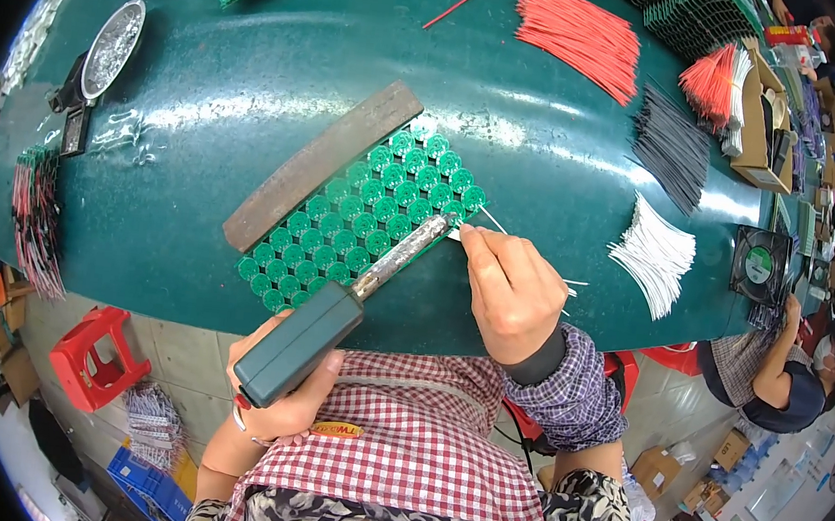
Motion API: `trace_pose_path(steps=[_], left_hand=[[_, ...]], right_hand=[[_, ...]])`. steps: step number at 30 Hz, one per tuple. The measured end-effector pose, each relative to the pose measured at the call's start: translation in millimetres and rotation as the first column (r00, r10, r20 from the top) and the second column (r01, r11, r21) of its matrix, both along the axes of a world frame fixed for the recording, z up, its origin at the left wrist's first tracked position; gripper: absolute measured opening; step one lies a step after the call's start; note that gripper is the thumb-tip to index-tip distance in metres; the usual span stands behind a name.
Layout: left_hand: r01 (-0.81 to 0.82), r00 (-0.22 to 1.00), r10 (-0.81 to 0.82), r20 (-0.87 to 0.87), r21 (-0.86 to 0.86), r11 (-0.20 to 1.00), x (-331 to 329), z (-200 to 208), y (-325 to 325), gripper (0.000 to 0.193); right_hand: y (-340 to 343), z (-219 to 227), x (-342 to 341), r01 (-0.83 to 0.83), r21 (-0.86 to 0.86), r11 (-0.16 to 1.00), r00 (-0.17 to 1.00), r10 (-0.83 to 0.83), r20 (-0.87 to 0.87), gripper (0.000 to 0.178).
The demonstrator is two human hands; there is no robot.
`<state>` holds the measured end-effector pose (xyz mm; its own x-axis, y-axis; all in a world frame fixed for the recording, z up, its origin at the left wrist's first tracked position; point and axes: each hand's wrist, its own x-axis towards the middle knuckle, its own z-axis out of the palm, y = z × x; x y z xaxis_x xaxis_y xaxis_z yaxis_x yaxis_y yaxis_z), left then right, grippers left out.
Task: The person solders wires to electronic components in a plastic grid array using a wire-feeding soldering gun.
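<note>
My left hand [295, 404] is wrapped round the dark green handle of a soldering iron [301, 345]. Its thick, worn metal barrel points away and to the right, the tip at the right edge of a panel of round green circuit boards [373, 196]. Close to that tip, my right hand [512, 295] pinches a thin white wire between thumb and fingers. White wire ends [577, 284] poke out beyond the hand's right side. Another thin white strand [493, 219] sticks out from the panel's corner. Fingers and iron tip hide the exact contact point.
A rusty metal bar [321, 168] lies along the panel's far-left side. Bundles of red wires [580, 37], black wires [671, 149] and white wires [653, 255] lie at right. An oval metal dish [114, 49] stands far left; a black fan [761, 263] at right, near another person.
</note>
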<state>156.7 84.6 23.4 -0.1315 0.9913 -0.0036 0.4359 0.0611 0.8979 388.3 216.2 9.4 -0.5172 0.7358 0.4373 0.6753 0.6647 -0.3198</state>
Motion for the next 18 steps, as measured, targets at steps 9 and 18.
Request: trace_pose_path(steps=[9, 18], left_hand=[[-0.043, 0.997, 0.047, 0.055, -0.084, 0.996, -1, 4, -4, 0.028], [-0.079, 0.994, 0.087, 0.069, -0.122, 0.989, -3, 2, -13, 0.029]], right_hand=[[-1, -4, 1, -0.011, 0.033, 0.999, 1.0, 0.01, 0.026, 0.034], [-2, -5, -1, 0.029, 0.042, 0.999, 1.0, -0.029, -0.002, 0.029]])
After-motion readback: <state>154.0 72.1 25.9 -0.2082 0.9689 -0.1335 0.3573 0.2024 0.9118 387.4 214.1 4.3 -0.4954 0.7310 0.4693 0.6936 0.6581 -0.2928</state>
